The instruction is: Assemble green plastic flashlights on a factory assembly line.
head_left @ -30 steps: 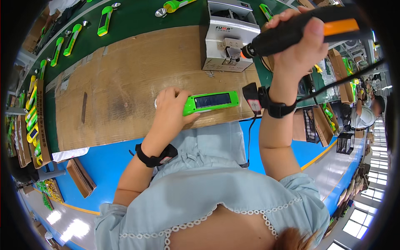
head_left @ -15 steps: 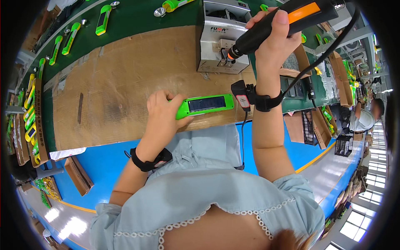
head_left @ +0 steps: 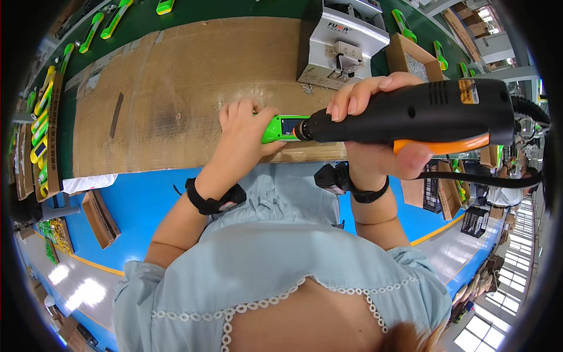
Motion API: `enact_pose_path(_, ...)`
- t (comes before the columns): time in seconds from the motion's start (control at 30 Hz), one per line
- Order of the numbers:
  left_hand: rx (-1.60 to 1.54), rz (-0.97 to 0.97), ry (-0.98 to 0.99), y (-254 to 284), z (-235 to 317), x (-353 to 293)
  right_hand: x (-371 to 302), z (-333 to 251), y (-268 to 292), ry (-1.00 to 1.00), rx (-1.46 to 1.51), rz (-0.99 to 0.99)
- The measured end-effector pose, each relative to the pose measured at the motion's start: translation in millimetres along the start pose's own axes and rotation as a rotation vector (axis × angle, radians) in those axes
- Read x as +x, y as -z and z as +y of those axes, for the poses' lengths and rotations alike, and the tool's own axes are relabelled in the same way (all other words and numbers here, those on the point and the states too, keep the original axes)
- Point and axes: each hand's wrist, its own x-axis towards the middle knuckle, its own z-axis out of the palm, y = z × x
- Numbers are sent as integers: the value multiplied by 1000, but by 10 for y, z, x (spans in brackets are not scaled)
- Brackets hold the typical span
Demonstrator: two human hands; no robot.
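My left hand (head_left: 241,130) grips one end of a bright green flashlight casing (head_left: 272,131) with a dark solar panel, lying on the brown cardboard near the bench's front edge. In my right hand (head_left: 362,100) is a black electric screwdriver (head_left: 448,108) with an orange lever, its fingers wrapped round the body. The tool lies nearly level, its tip pointing left at the casing. It covers the casing's right part, so I cannot tell whether the bit touches a screw. Beyond the tool stands a silver screw feeder (head_left: 346,44), with a few loose screws (head_left: 308,88) at its foot.
Cardboard (head_left: 176,82) covers the green bench top. More green-and-yellow flashlights (head_left: 92,32) lie along the far side and fill a carton (head_left: 51,129) at left. A small box of screws (head_left: 417,66) stands right of the feeder. The screwdriver's cable (head_left: 469,178) hangs at right.
My right hand has brought the screwdriver from the feeder down and nearer, turning its tip onto the casing's right part. My left hand still holds the casing; the view has shifted.
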Motion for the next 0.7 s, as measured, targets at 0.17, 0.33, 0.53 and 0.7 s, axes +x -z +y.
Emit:
enact_pose_path(0.17, -19, 12, -8, -36, -28, 8, -27, 25, -91, -48, -39, -2)
enact_pose_path(0.33, -14, 33, -14, -51, -83, 23, -25, 201, -132, -34, 273, -74)
enact_pose_path(0.53, -49, 6, -46, -16, -62, 37, -88, 305, -227, -53, 289, -92)
enact_pose_path(0.7, -42, -44, -74, -27, -99, 61, -148, 320, -207, -155, 299, -123)
